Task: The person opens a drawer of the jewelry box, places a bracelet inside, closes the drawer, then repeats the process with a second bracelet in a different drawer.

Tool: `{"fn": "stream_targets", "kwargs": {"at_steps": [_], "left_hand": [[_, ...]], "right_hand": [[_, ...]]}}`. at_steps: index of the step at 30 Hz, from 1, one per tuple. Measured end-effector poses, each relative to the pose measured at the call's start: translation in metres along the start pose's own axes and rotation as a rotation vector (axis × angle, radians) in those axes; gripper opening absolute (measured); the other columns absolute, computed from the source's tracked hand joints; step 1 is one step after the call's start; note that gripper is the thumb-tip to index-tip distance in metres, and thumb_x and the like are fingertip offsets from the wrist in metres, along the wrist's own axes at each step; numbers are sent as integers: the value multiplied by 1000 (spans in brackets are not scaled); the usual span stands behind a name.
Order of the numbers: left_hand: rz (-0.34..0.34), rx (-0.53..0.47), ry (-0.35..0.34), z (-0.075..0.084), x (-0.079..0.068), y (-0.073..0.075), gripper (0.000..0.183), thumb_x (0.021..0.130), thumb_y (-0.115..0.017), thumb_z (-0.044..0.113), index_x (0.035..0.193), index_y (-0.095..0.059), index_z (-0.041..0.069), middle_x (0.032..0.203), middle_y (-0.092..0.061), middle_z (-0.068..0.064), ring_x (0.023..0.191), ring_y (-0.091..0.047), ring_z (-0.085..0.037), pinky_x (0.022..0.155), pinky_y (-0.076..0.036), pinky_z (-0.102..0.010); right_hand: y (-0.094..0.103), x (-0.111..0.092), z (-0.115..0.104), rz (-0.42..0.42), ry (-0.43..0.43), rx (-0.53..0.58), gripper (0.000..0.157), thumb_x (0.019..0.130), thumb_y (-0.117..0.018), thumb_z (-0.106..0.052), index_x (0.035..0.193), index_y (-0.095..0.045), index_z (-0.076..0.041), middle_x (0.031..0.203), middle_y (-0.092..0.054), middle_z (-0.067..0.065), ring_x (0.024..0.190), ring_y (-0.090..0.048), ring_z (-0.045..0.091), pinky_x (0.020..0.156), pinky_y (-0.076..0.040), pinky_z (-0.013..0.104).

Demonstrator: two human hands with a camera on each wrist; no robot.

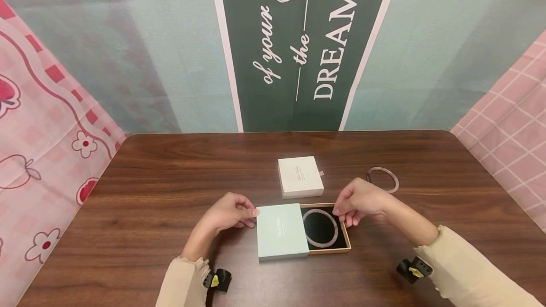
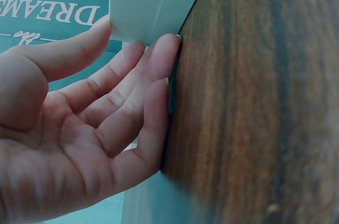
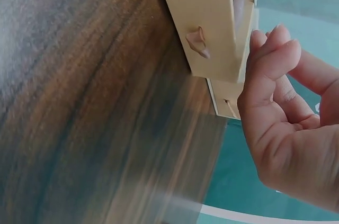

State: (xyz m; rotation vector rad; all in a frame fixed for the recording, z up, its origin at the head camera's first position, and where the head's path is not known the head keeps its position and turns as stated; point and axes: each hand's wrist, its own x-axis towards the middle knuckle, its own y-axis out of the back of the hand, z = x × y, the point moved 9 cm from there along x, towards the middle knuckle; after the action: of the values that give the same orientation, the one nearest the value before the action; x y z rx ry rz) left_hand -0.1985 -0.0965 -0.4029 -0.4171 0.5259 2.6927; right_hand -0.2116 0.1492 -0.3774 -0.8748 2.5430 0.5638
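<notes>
Currently left hand (image 1: 230,212) pinches mint sleeve (image 1: 281,232) at left end; right hand (image 1: 364,199) curled at far right corner of tray (image 1: 347,241), can't tell if gripping; bangle (image 1: 336,231) inside tray

Mint-green sleeve (image 1: 282,233), pale lettering on top, lies flat on wooden table (image 1: 170,174). Shallow tray (image 1: 328,251), tan walls, black lining (image 1: 319,228), juts partway out of sleeve's right side; small ribbon tab (image 3: 198,42) on end wall. Pale mauve bangle (image 1: 321,245) rests flat on lining, left edge at sleeve's opening.
</notes>
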Motion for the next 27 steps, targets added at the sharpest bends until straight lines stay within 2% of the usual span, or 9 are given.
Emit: {"fn": "stream_targets", "kwargs": {"at_steps": [13,20,27], "left_hand": [[-14,-12,-9,4,-1,0,17,86,-63,9,87,-61,-8,74,-66,-15,68,-66,-23,59,-51,-32],[-20,-17,-18,3,-1,-1,17,86,-63,9,87,-61,-8,73,-66,-15,68,-66,-23,58,-51,-32],[-23,-18,-20,3,-1,-1,17,86,-63,9,87,-61,-8,72,-66,-15,67,-66,-23,57,-51,-31]], "right_hand": [[21,-11,0,13,34,1,20,81,-62,-3,89,-61,14,69,-63,13,50,-58,12,48,-50,26],[27,-13,20,9,-11,1,20,82,-59,-1,92,-60,16,72,-65,13,51,-59,11,50,-50,25],[22,-11,36,5,-35,42,18,81,-60,-2,91,-62,13,72,-65,14,51,-60,12,49,-50,25]]}}
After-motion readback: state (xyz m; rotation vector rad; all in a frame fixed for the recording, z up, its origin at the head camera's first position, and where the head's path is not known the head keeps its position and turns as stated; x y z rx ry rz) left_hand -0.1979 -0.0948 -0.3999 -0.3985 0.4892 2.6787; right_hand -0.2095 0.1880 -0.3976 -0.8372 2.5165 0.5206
